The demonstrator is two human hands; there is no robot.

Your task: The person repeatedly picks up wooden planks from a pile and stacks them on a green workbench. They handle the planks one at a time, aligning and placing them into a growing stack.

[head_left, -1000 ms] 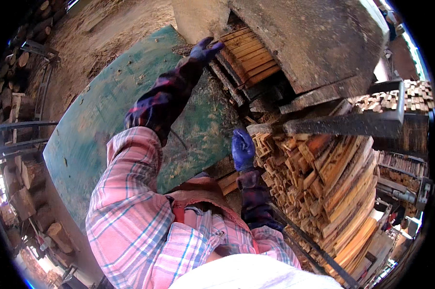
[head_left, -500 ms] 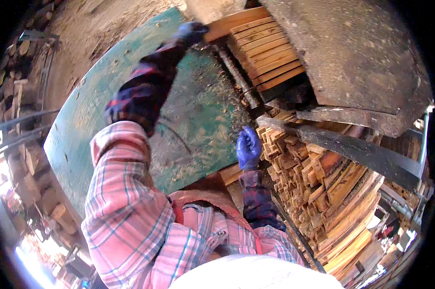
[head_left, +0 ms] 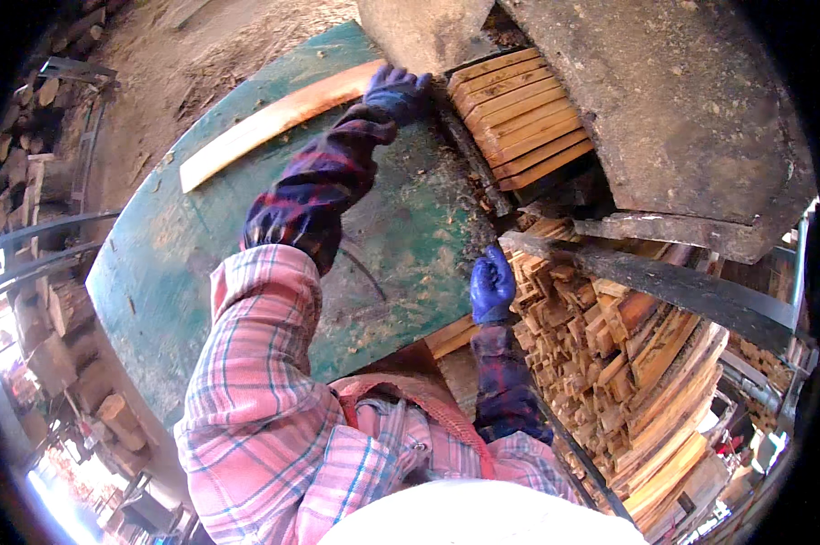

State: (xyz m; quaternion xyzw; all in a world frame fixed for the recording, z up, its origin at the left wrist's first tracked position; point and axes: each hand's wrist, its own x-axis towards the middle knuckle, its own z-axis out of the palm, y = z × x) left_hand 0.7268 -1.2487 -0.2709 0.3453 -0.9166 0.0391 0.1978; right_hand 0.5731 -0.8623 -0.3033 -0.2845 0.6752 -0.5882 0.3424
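Blue-gloved, the left hand (head_left: 398,91) reached to the far side and lay against the right end of a pale sawn plank (head_left: 273,127); its fingers covered that end, and whether the grip was clamped or merely resting could not be told. The right hand (head_left: 493,286), gloved alike, was loosely curled with nothing visible in it, though how tightly its grip was closed did not show. It hovered near the right edge of the green desk (head_left: 210,245), just beside a tall stack of sawn slats (head_left: 591,363). The plank lay flat along the desk's far edge. The step in hand appeared to be handling that plank by its end; any further shift seemed to call for a sure hold there and a clear sweep. Beyond the left hand, a row of slats (head_left: 528,118) sat between the desk and a stained brown slab (head_left: 664,109). Cut logs (head_left: 119,422) stood well apart, far left.
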